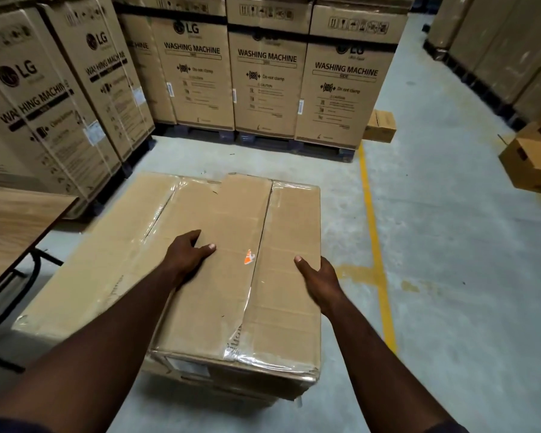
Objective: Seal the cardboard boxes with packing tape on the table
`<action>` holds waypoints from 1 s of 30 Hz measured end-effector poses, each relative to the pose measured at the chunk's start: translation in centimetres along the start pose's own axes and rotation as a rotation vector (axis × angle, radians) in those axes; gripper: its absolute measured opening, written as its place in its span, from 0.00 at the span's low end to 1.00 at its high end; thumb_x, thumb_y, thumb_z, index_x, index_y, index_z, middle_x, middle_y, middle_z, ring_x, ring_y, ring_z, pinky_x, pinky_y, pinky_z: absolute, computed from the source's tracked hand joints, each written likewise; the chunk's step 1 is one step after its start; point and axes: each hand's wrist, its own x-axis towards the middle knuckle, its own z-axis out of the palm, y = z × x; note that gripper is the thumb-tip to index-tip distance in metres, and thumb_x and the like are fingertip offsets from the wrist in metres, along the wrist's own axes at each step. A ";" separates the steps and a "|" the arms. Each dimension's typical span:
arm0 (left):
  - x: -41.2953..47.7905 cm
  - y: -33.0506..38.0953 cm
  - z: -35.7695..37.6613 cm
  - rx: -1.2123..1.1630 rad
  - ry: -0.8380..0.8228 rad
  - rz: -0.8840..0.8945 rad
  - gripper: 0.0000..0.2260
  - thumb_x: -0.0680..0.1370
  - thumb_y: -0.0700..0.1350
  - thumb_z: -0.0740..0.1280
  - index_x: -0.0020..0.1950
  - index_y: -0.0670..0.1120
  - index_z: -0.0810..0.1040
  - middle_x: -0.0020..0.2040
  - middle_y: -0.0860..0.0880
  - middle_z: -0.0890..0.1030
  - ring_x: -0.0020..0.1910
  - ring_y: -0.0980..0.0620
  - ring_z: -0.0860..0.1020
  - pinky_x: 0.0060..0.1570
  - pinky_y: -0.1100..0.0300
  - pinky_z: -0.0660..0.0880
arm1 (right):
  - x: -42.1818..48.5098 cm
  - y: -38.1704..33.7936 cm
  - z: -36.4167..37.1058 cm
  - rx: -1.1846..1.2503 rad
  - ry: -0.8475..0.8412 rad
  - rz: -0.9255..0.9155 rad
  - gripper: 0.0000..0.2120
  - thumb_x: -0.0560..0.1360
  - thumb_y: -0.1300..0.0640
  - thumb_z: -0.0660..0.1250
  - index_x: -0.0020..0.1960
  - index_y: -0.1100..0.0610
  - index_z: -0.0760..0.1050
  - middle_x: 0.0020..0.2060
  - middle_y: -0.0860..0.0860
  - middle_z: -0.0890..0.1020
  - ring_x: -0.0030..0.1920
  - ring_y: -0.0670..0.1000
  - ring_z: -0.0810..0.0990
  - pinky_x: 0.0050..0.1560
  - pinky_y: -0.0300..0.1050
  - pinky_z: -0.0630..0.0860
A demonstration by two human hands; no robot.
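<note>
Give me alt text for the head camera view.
Two bare hands hold a taped cardboard box in a warehouse: left hand on top, right hand gripping its right edge. Washing machine cartons stand behind.

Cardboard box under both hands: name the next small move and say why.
Probably shift the left hand to the left edge of the cardboard box for a lift: it lies flat on top, the right hand grips the right edge, and the table stands at the left.

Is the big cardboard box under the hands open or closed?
Closed. The cardboard box has its flaps flat, clear tape across the seams.
</note>
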 end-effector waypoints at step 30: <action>-1.6 -4.6 1.7 0.559 0.045 -0.003 0.26 0.78 0.48 0.72 0.75 0.47 0.71 0.71 0.41 0.68 0.70 0.40 0.67 0.66 0.49 0.68 | -1.7 -0.5 4.1 -0.551 0.236 0.053 0.32 0.79 0.49 0.70 0.74 0.65 0.62 0.72 0.62 0.69 0.72 0.62 0.70 0.69 0.55 0.70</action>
